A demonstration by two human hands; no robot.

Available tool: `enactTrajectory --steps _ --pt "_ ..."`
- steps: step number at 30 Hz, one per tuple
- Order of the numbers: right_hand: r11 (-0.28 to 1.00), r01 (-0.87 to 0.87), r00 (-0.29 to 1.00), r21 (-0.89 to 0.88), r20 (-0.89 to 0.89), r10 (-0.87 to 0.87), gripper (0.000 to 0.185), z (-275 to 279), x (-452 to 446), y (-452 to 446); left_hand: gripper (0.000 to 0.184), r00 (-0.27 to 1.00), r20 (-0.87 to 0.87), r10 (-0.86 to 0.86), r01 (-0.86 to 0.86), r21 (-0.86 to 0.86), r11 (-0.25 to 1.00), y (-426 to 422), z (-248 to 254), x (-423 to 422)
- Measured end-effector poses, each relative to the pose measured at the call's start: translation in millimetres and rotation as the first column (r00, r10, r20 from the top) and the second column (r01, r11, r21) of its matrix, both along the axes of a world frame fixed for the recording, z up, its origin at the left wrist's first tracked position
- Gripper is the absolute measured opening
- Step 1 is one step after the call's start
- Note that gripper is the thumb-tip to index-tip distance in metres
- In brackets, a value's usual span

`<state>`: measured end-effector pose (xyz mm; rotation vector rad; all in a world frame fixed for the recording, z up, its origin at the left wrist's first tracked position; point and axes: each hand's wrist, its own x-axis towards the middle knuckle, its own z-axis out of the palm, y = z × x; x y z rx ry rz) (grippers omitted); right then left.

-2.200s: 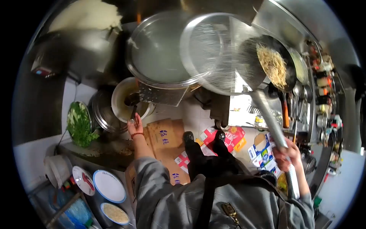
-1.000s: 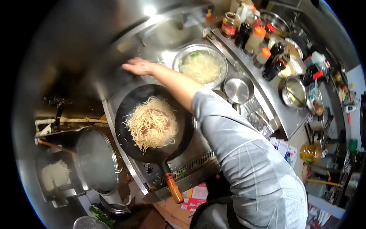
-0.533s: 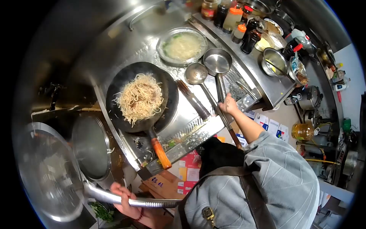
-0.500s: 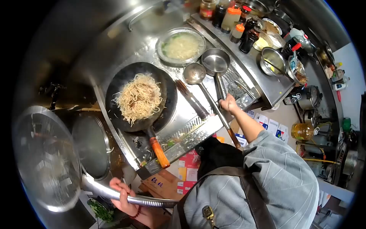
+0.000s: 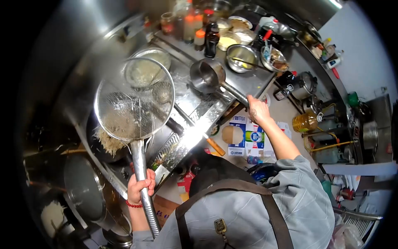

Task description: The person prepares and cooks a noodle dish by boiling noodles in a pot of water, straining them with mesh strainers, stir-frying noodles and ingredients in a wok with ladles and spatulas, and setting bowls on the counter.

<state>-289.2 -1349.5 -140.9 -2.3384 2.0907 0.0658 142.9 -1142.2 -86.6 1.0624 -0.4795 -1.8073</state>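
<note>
Strainer (image 5: 134, 99), one: over the wok (image 5: 97, 151) (partly hiding it), left-hand grip (image 5: 141, 187) wrapped round its handle (image 5: 140, 164); likely light, stiff, head-heavy. Pan (image 5: 208, 75), one: right of the wok, right-hand grip (image 5: 258, 111) round its handle (image 5: 235, 93); probably heavier, best held there.

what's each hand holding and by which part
Left hand: mesh strainer, partway along its metal handle. Right hand: metal saucepan, near its handle's end.
</note>
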Motion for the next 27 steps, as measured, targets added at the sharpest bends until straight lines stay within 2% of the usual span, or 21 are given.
enactTrajectory --steps 3,6,9,12,13,14,16,17,18,20,22,24,25,26,27 --pt "0.996 -0.013 0.892 0.087 0.452 -0.028 0.044 5.0 -23.2 21.2 0.019 0.993 -0.066 -0.103 0.105 0.031 0.994 1.6 -17.9 -4.3" --pt "0.974 -0.099 0.839 0.205 0.543 -0.029 0.042 12.3 -28.7 24.9 0.011 0.988 -0.144 -0.061 0.071 0.067 0.995 18.5 -30.3 -18.5" --pt "0.967 -0.119 0.789 0.224 0.613 -0.045 0.040 -43.4 -26.3 18.1 0.009 0.975 -0.218 -0.048 0.081 0.144 0.986 18.7 -36.6 -36.3" --pt "0.955 -0.130 0.781 0.267 0.621 -0.067 0.039 -98.7 -21.0 5.8 0.009 0.986 -0.159 -0.054 0.077 0.143 0.987 5.5 -45.5 -50.2" --pt "0.940 -0.147 0.747 0.308 0.657 -0.099 0.038 -101.7 -18.1 2.9 0.009 0.987 -0.158 -0.031 0.055 0.146 0.988 0.7 -43.7 -52.9" --pt "0.894 -0.176 0.749 0.413 0.645 -0.150 0.040 -104.8 -17.0 -5.8 0.010 0.996 -0.077 -0.041 0.055 0.189 0.980 -3.2 -42.2 -54.4" --pt "0.859 -0.251 0.817 0.447 0.573 -0.060 0.051 -91.0 -8.3 -24.2 0.012 0.997 0.070 -0.031 0.009 0.293 0.956 -6.8 -44.1 -61.9" --pt "0.857 -0.362 0.827 0.366 0.551 0.114 0.068 -76.1 -2.4 -38.9 0.012 0.996 0.079 -0.040 0.012 0.330 0.944 -9.0 -44.5 -65.1" --pt "0.893 -0.388 0.858 0.228 0.443 0.260 0.081 -89.4 -0.2 -63.3 0.013 0.995 0.090 -0.041 0.006 0.359 0.933 -16.0 -45.9 -68.4" --pt "0.896 -0.440 0.709 0.061 0.636 0.305 0.081 -65.4 50.9 -139.8 0.012 0.994 0.104 -0.030 -0.014 0.394 0.919 -33.1 -42.4 -81.2" --pt "0.830 -0.535 0.502 -0.161 0.729 0.465 0.073 -56.4 128.2 -223.1 0.012 0.999 -0.017 -0.033 0.037 0.419 0.907 -53.8 -48.6 -92.9" --pt "0.715 -0.634 0.391 -0.296 0.674 0.626 0.072 -75.8 213.3 -301.0 0.011 0.987 -0.157 0.026 0.039 0.395 0.918 -78.2 -53.3 -101.6" --pt "0.670 -0.704 0.377 -0.237 0.675 0.635 0.075 -88.3 253.5 -331.9 0.011 0.984 -0.173 0.048 0.032 0.435 0.900 -93.3 -49.7 -105.4" --pt "0.624 -0.775 0.463 -0.104 0.580 0.671 0.080 -107.5 292.4 -358.9 0.013 0.979 -0.202 -0.027 0.108 0.405 0.908 -98.2 -66.0 -104.5" --pt "0.602 -0.793 0.560 0.099 0.509 0.654 0.090 -122.4 326.5 -377.2 0.013 0.976 -0.217 0.033 0.059 0.402 0.914 -106.3 -70.4 -106.2"
